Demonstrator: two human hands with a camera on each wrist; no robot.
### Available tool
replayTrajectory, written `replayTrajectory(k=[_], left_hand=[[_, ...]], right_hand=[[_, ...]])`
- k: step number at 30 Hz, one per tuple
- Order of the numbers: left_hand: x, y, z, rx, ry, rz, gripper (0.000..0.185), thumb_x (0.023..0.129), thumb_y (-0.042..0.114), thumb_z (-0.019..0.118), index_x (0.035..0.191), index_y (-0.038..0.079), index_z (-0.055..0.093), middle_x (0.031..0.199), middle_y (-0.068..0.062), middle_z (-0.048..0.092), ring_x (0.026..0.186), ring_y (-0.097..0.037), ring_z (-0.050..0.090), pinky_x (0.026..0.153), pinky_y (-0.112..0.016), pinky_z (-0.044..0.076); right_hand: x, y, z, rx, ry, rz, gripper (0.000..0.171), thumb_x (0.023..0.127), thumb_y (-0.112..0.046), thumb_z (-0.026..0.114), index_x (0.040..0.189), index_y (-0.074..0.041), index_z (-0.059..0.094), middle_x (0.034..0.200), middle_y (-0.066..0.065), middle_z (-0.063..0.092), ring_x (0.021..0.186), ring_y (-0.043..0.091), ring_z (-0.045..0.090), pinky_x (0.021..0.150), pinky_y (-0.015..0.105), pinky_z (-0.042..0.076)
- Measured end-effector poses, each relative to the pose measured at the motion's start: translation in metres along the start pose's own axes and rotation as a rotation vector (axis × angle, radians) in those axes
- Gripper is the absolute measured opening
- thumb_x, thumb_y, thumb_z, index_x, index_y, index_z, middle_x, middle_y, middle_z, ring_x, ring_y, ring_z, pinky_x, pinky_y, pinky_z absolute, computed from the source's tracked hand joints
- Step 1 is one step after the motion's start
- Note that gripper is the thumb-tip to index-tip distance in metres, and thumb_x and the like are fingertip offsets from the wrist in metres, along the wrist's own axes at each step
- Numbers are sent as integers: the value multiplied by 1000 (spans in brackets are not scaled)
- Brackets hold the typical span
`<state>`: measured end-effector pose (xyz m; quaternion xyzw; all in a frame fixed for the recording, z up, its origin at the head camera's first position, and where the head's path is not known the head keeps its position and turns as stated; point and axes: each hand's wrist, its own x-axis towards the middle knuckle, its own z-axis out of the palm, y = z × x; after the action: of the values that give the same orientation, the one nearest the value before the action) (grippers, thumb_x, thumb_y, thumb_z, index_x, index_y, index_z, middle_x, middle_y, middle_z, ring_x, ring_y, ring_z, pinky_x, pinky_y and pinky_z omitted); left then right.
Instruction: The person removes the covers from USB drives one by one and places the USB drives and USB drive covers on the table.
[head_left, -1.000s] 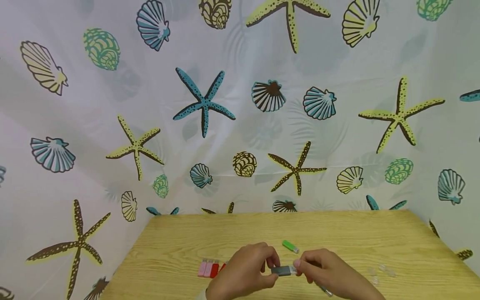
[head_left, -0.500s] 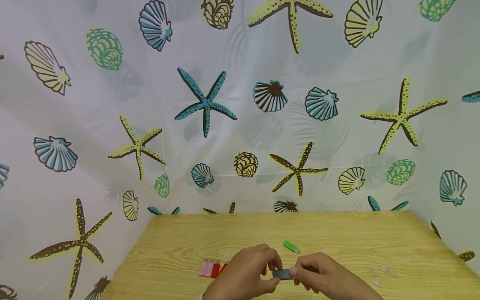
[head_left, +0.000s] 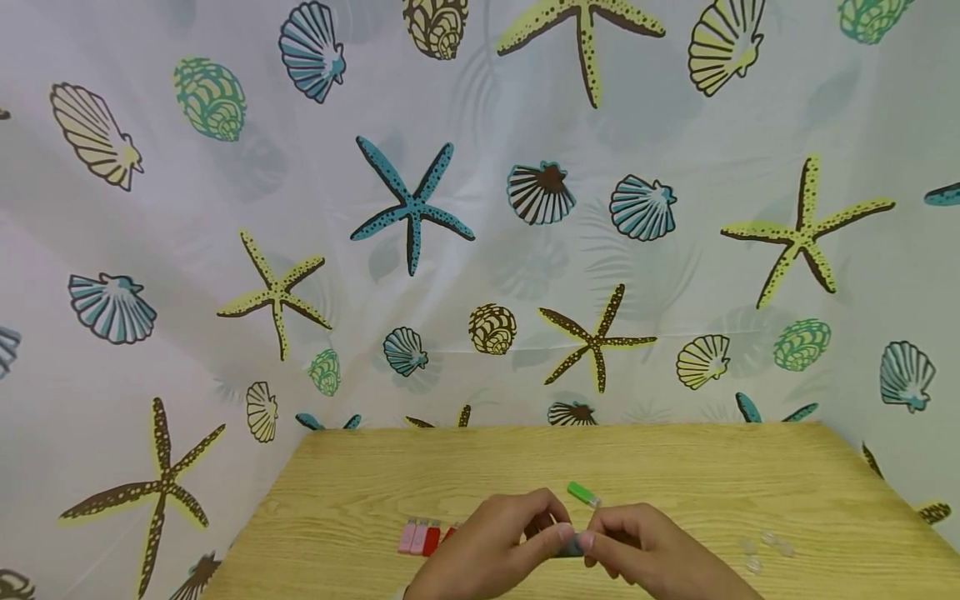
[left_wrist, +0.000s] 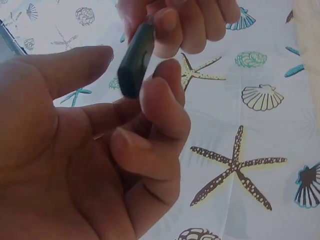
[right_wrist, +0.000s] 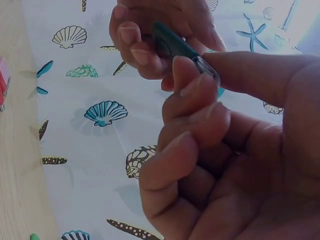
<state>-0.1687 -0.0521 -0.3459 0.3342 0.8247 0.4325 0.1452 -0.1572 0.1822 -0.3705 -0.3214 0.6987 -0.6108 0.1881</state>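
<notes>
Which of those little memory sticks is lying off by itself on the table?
The green stick. It lies alone beyond the hands, while the pink and red ones sit side by side in a row at the left.

Two bare hands (head_left: 495,554), no rings, short plain nails, no sleeves visible.

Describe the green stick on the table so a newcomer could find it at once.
On the wooden table, look just beyond the two hands. The green stick lies alone there, untouched. Unlike the pink and red sticks lined up at the left, it is bright green.
</notes>
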Motion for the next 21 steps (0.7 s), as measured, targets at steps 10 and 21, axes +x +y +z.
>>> replayTrajectory(k=[10,21], left_hand=[[-3,0,4,-84,-103,54,30,105,36,39,97,13,57,65,8,50,53,-6,41,55,-20,39],[-4,-3,1,-203,-175,61,27,104,29,43,103,9,62,71,7,50,62,-4,45,60,-20,42]], right_hand=[[0,-6,7,-37,9,-50,28,105,-12,39,96,5,60,72,21,45,65,5,48,58,29,45],[1,-5,8,-22,-48,-146,28,105,-5,35,94,5,59,73,20,44,67,9,47,60,33,44]])
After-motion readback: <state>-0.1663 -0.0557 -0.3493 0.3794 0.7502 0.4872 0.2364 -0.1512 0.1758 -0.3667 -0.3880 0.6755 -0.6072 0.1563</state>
